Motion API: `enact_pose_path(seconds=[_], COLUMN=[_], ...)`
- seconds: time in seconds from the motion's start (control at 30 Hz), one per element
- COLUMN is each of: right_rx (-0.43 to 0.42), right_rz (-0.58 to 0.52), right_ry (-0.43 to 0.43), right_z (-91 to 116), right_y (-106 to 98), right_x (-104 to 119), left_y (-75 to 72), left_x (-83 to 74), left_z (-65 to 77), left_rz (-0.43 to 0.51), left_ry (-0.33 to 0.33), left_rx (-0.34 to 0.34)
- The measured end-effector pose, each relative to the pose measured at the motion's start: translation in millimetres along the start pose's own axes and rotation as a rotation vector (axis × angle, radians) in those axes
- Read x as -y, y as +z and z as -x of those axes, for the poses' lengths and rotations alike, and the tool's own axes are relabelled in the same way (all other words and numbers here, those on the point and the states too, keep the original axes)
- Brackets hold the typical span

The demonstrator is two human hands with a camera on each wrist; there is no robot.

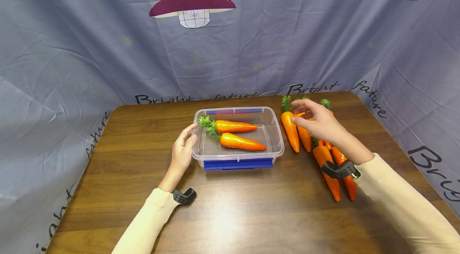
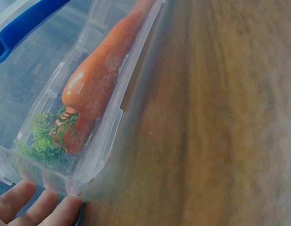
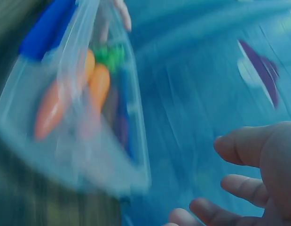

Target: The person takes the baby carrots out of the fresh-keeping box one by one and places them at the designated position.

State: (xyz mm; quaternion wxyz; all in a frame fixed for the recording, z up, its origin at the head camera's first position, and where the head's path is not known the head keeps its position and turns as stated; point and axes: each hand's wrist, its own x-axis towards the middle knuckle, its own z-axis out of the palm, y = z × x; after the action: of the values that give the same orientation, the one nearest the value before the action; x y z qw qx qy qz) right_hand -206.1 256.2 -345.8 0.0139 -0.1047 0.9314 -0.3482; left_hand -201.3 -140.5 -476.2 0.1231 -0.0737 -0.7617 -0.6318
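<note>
A clear plastic container [image 1: 276,142] with blue side clips stands on the table. Inside it lie two orange carrots [image 1: 242,142] with green tops, both pointing right. At the container's left end, my left hand [image 1: 182,152] touches the outer wall; the left wrist view shows its fingertips against that wall. My right hand [image 1: 320,122] hovers over a group of carrots to the right, thumb and fingers apart and nothing between them. Nearest to its fingertips is the leftmost carrot [image 1: 290,132] of that group. The hand and forearm partly cover other carrots.
Two more carrots [image 1: 328,174] lie nearer the front right, partly under the right wrist's black strap [image 1: 341,169]. The wooden table [image 1: 143,134] meets a grey-blue curtain [image 1: 251,58] at its back edge, printed with lamps and lettering.
</note>
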Motion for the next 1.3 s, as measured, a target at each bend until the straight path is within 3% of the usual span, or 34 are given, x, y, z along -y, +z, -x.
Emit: enact_pose_path(seconds=[0.23, 0.47, 0.7, 0.93, 1.3], right_rx=[0.120, 0.178, 0.307, 0.345, 0.350], right_rz=[-0.035, 0.018, 0.111, 0.137, 0.219], right_ry=[-0.038, -0.042, -0.035, -0.009, -0.111], right_z=[-29.9, -42.9, -59.1, -67.5, -66.4], right_y=[53.5, 92.8, 125.1, 142.0, 148.1], right_x=[35.7, 57.1, 64.7, 63.3, 58.0], left_y=[0.8, 2.4, 0.8, 0.1, -0.1], left_x=[2.8, 5.2, 3.4, 3.5, 3.1], left_z=[1.0, 0.6, 0.2, -1.5, -1.8], left_rz=[0.000, -0.002, -0.016, -0.016, -0.007], left_ry=[-0.004, 0.002, 0.024, 0.024, 0.035], left_rx=[-0.002, 0.002, 0.002, 0.002, 0.004])
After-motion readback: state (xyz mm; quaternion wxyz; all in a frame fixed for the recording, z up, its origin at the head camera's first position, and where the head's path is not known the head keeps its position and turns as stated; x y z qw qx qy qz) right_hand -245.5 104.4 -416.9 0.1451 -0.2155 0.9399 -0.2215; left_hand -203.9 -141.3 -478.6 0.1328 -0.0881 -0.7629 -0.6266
